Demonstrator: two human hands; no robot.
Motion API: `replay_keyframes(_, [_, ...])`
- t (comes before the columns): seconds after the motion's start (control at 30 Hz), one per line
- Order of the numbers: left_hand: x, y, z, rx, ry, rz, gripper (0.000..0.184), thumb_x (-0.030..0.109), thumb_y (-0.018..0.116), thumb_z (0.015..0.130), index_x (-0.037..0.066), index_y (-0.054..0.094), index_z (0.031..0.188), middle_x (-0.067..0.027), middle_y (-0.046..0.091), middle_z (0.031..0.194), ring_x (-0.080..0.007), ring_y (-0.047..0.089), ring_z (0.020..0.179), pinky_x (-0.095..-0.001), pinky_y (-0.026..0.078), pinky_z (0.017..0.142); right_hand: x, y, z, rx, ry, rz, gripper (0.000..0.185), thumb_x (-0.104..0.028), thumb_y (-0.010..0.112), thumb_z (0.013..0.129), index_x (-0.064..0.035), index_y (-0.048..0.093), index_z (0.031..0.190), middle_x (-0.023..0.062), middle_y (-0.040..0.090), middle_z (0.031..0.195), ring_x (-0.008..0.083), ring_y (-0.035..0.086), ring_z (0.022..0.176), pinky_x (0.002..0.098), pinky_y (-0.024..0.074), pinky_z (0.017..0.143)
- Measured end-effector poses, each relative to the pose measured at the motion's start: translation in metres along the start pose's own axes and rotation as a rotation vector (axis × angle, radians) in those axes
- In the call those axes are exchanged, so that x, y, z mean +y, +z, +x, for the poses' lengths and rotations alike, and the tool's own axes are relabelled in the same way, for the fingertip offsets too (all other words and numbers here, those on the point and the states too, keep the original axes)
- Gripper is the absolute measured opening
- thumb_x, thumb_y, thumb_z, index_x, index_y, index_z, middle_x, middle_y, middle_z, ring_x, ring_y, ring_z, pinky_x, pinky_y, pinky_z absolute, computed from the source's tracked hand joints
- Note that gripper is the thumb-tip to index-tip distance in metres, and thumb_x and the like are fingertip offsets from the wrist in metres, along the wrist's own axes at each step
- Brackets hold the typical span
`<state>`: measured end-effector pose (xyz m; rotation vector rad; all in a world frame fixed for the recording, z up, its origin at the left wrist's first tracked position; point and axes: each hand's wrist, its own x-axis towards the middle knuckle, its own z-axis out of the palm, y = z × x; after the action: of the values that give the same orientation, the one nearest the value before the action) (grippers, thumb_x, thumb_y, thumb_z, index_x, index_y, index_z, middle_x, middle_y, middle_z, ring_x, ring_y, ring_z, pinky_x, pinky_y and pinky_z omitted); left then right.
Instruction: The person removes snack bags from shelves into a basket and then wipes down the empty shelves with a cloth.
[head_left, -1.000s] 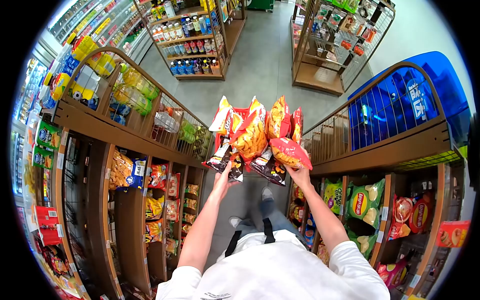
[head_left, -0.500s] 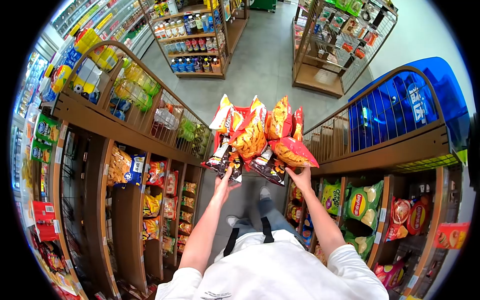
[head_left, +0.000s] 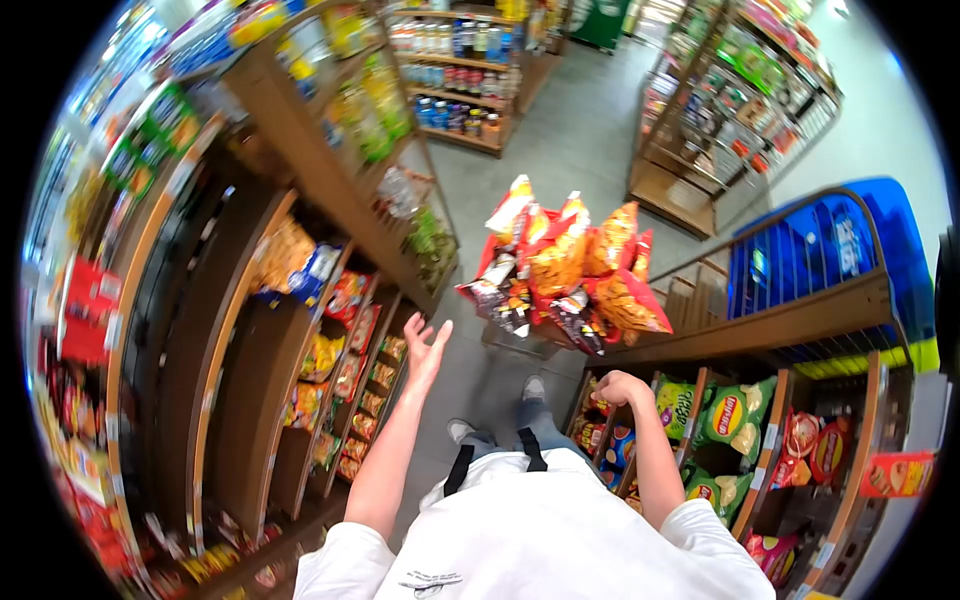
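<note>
A red basket heaped with orange snack bags [head_left: 560,262] and black-and-red bags [head_left: 500,300] stands ahead of me, on what looks like a low stand partly hidden beneath it. My left hand [head_left: 427,352] is off the bags, below and left of them, with its fingers spread and nothing in it. Below the right side of the heap, my right hand [head_left: 622,388] is apart from the bags, its fingers curled together. Whether anything lies inside those fingers is too small to tell.
Snack shelves [head_left: 275,380] rise on my left and green chip bags [head_left: 733,420] fill shelves on my right. A blue container [head_left: 850,245] stands behind a wire rail. Farther off are a bottle shelf [head_left: 460,97] and a wire rack [head_left: 675,180]. Grey floor [head_left: 560,140] runs between them.
Both hands have come away from the bags and drawn back; the left has opened and the right has curled. The view has turned left, so the basket appears farther right.
</note>
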<state>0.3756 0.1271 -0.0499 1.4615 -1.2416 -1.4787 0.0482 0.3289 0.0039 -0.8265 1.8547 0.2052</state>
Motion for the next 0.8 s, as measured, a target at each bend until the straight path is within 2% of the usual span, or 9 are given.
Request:
replay_keyframes(0.03, [-0.001,-0.013,0.0,0.045,0.092,0.014,0.084,0.039,0.075,0.081,0.007,0.028,0.143,-0.0211,0.034,0.142,-0.0273,0.046,0.124,-0.0381,0.049,0.092,-0.02,-0.002,-0.013,-0.031,-0.117,0.05,0.032,-0.028,0.071,0.081,-0.0022,0.071,0.1,0.0106,0.071,0.088,0.0188,0.066,0.081,0.0333,0.0513,0.075])
replay_keyframes(0.1, [0.019,-0.038,-0.015,0.107,0.242,-0.072,0.066,0.024,0.075,0.083,0.004,0.039,0.135,-0.0174,0.044,0.132,-0.0249,0.05,0.115,-0.0357,0.051,0.086,-0.057,-0.001,-0.015,-0.067,-0.391,0.283,0.028,-0.02,0.07,0.084,-0.0014,0.067,0.105,0.0077,0.07,0.09,0.0143,0.065,0.078,0.0295,0.0526,0.069])
replay_keyframes(0.17, [0.032,-0.061,-0.029,0.138,0.356,-0.129,0.045,0.005,0.067,0.085,0.005,0.046,0.126,-0.0109,0.05,0.12,-0.0145,0.055,0.1,-0.0271,0.052,0.077,-0.115,0.004,-0.026,0.013,-0.615,0.53,0.024,-0.013,0.067,0.087,-0.0001,0.064,0.106,0.0081,0.069,0.091,0.0141,0.065,0.08,0.0286,0.0526,0.072])
replay_keyframes(0.3, [0.058,-0.116,-0.068,0.052,0.339,-0.247,0.017,-0.006,0.054,0.084,0.0,0.061,0.098,-0.0043,0.059,0.092,-0.0085,0.058,0.076,-0.0235,0.05,0.065,-0.217,0.023,-0.031,0.101,-0.844,0.681,0.02,-0.013,0.055,0.096,0.0021,0.061,0.108,0.0095,0.069,0.091,0.0157,0.067,0.084,0.0292,0.0543,0.077])
replay_keyframes(0.33, [0.057,-0.127,-0.076,0.094,0.393,-0.22,0.012,-0.004,0.052,0.085,0.001,0.062,0.09,-0.0029,0.059,0.083,-0.0076,0.057,0.07,-0.023,0.048,0.061,-0.239,0.029,-0.035,0.083,-0.869,0.687,0.02,-0.013,0.054,0.097,0.0027,0.06,0.109,0.0098,0.069,0.091,0.016,0.067,0.084,0.0296,0.0547,0.077])
replay_keyframes(0.47, [0.053,-0.181,-0.114,0.144,0.298,-0.234,0.015,0.006,0.051,0.089,0.002,0.064,0.084,0.001,0.056,0.067,-0.006,0.055,0.063,-0.0212,0.045,0.058,-0.308,0.06,-0.042,0.025,-0.946,0.658,0.022,-0.012,0.052,0.098,0.0039,0.059,0.112,0.0109,0.069,0.092,0.0168,0.067,0.084,0.0304,0.0558,0.076])
replay_keyframes(0.6, [0.036,-0.218,-0.129,0.209,0.106,-0.194,0.052,0.049,0.046,0.098,0.003,0.069,0.086,-0.0009,0.057,0.064,-0.0084,0.055,0.061,-0.0237,0.047,0.057,-0.351,0.081,-0.05,0.058,-0.983,0.544,0.025,-0.017,0.057,0.096,0.0048,0.062,0.107,0.0115,0.07,0.087,0.0157,0.068,0.079,0.0284,0.0552,0.073])
replay_keyframes(0.67, [0.017,-0.226,-0.126,0.179,0.006,-0.223,0.055,0.053,0.047,0.096,0.002,0.068,0.096,-0.0047,0.062,0.075,-0.0111,0.06,0.07,-0.0254,0.05,0.06,-0.368,0.079,-0.052,0.125,-0.956,0.364,0.03,-0.025,0.063,0.093,0.0044,0.066,0.097,0.0107,0.071,0.08,0.0138,0.068,0.074,0.0256,0.0534,0.069])
replay_keyframes(0.8, [0.001,-0.226,-0.118,0.191,-0.083,-0.156,0.059,0.057,0.049,0.093,0.001,0.064,0.106,-0.009,0.065,0.092,-0.0136,0.062,0.083,-0.0271,0.053,0.064,-0.401,0.07,-0.043,0.17,-0.903,0.235,0.029,-0.023,0.062,0.092,0.005,0.068,0.087,0.0093,0.071,0.074,0.0127,0.067,0.069,0.0268,0.0516,0.066])
